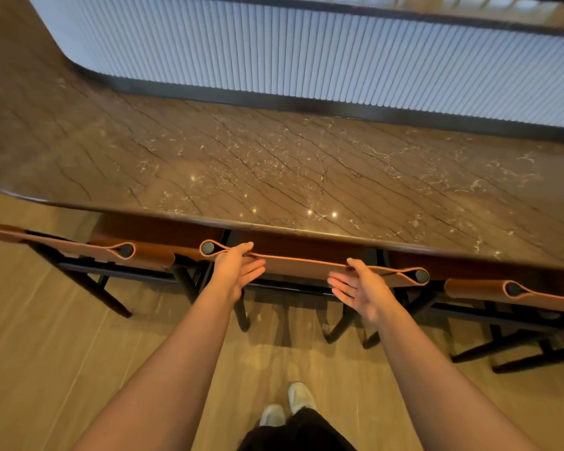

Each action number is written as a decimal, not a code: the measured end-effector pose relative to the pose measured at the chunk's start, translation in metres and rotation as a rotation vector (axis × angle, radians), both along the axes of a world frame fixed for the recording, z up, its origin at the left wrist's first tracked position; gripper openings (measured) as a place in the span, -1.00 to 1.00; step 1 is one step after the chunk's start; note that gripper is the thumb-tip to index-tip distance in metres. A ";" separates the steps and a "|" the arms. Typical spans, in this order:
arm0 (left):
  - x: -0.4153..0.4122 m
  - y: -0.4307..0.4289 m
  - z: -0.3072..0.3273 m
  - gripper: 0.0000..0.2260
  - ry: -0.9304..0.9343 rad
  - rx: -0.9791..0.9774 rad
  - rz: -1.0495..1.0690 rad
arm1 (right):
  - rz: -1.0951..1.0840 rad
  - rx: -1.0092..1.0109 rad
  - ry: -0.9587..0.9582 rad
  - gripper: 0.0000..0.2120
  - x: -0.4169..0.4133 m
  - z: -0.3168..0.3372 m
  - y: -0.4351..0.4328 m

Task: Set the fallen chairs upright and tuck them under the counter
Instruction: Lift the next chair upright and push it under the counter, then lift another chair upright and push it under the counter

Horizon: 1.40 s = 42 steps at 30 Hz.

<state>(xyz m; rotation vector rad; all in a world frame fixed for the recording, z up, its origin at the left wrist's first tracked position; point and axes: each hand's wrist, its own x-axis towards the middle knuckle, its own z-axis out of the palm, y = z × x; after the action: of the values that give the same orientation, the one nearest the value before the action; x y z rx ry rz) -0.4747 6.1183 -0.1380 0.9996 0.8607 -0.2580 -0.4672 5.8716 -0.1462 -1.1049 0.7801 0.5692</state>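
Three chairs with brown leather backs and black frames stand upright in a row at the brown marble counter [274, 170]. The middle chair [306, 266] is right in front of me, its seat under the counter edge. My left hand [238, 268] is at the left part of its backrest, thumb over the top edge, fingers spread. My right hand [358, 288] is at the right part, thumb on the top edge, palm open and fingers apart. Neither hand is closed around the backrest. The left chair [111, 252] and the right chair [515, 294] stand on either side.
A white ribbed wall panel [339, 50] with a dark base rises behind the counter. The floor [46, 353] is light wood. My shoes [287, 408] are just behind the middle chair. The black chair legs [518, 349] of the right chair splay out over the floor.
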 end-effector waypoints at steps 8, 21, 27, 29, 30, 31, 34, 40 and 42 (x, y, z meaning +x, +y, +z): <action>-0.055 0.003 0.036 -0.71 -0.212 0.154 -0.053 | 0.228 -0.160 -0.195 -0.71 -0.032 0.037 0.016; -0.189 -0.018 0.086 -0.75 -0.344 0.314 0.181 | 0.526 -0.101 -0.467 -0.73 -0.116 0.095 0.032; -0.251 -0.002 0.099 -0.74 -0.343 0.364 0.329 | 0.653 -0.034 -0.524 -0.70 -0.152 0.116 0.060; -0.271 0.008 0.104 -0.75 -0.348 0.368 0.390 | 0.695 -0.021 -0.529 -0.70 -0.164 0.121 0.076; -0.279 0.014 0.107 -0.75 -0.355 0.368 0.416 | 0.712 -0.016 -0.533 -0.70 -0.168 0.122 0.084; -0.287 0.020 0.110 -0.76 -0.362 0.372 0.440 | 0.732 -0.012 -0.540 -0.70 -0.172 0.123 0.092; -0.311 0.042 0.117 -0.78 -0.381 0.409 0.509 | 0.798 -0.010 -0.576 -0.72 -0.183 0.126 0.120; -0.357 0.097 0.121 -0.82 -0.369 0.440 0.639 | 0.889 0.027 -0.606 -0.77 -0.207 0.124 0.194; -0.375 0.124 0.119 -0.83 -0.358 0.444 0.673 | 0.918 0.045 -0.601 -0.80 -0.221 0.121 0.227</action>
<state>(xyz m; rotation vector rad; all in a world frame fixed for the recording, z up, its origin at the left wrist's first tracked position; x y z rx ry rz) -0.8498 6.2418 -0.0195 1.0573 0.8888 0.6919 -0.6880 6.0982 -0.0249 -1.4723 -0.3066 0.9361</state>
